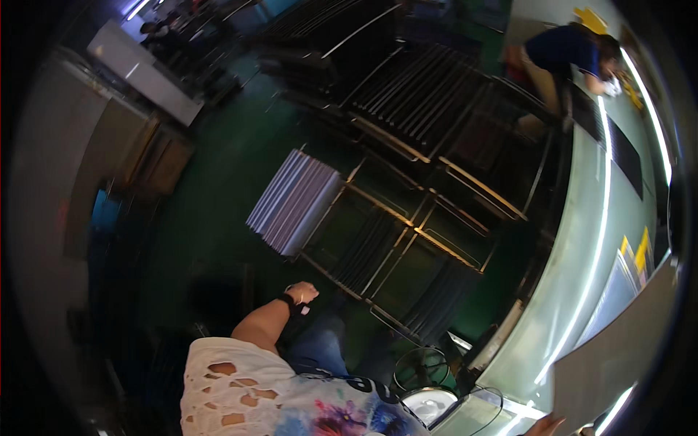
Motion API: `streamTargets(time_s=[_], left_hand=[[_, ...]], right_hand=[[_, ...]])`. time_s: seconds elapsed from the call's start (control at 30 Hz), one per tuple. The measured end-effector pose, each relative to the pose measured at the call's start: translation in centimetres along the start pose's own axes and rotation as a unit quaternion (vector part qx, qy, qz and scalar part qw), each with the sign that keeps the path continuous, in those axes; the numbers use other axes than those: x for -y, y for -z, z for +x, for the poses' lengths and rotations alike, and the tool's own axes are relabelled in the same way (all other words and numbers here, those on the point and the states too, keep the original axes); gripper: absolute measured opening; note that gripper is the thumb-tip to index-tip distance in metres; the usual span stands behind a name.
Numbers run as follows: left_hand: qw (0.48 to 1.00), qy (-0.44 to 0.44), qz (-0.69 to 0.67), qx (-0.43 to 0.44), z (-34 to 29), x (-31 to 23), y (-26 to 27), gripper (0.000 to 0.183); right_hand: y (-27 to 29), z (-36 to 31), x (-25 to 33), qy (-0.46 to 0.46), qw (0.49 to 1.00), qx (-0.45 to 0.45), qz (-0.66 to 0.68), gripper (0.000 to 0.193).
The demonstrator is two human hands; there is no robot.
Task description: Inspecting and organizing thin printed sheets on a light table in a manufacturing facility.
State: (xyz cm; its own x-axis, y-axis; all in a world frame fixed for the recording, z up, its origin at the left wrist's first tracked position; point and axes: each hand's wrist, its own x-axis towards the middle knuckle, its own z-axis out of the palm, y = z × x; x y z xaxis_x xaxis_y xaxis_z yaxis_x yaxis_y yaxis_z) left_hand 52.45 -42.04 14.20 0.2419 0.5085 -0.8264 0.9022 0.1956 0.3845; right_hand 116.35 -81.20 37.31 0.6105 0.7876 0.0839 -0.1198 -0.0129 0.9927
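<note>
My left hand (pixel 302 292), with a dark band at the wrist, hangs at my side over the dark floor. Its fingers look loosely curled, and no object shows in them. Just beyond it is a row of pale, thin sheets (pixel 297 202) standing on edge in a metal rack (pixel 347 291). At the lower right edge of the view, my right hand (pixel 547 424) is partly cut off. Its fingers grip the lower edge of a large flat grey sheet (pixel 611 356), tilted above a glossy, lit worktable (pixel 534 338).
Racks of dark panels (pixel 425 91) fill the far middle. A co-worker (pixel 563 54) bends over the worktable's far end, beside a dark panel (pixel 627 161). A round stool (pixel 429 403) stands near my legs. A white cabinet (pixel 142 73) is at the far left.
</note>
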Motion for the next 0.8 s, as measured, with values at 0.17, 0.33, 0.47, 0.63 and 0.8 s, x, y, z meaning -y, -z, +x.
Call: streamTargets(time_s=[0.17,0.33,0.47,0.63,0.8], left_hand=[[0.955,0.036,0.293,-0.035,7.4,12.0,4.4,0.04],[0.956,0.139,0.258,-0.005,11.4,9.0,11.1,0.039],[0.941,0.252,0.159,-0.16,14.9,19.1,16.0,0.03],[0.896,0.108,0.082,-0.422,22.2,30.1,21.8,0.017],[0.904,0.076,0.054,-0.417,30.1,30.8,24.3,0.026]], right_hand=[[7.7,4.3,2.9,0.028,0.981,-0.168,-0.091,0.058],[18.2,5.6,6.2,0.059,0.923,-0.294,-0.239,0.054],[28.2,6.6,11.5,0.063,0.854,-0.409,-0.315,0.051],[37.5,4.8,15.8,0.08,0.739,-0.515,-0.428,0.047],[41.0,3.3,16.8,0.095,0.591,-0.588,-0.544,0.043]])
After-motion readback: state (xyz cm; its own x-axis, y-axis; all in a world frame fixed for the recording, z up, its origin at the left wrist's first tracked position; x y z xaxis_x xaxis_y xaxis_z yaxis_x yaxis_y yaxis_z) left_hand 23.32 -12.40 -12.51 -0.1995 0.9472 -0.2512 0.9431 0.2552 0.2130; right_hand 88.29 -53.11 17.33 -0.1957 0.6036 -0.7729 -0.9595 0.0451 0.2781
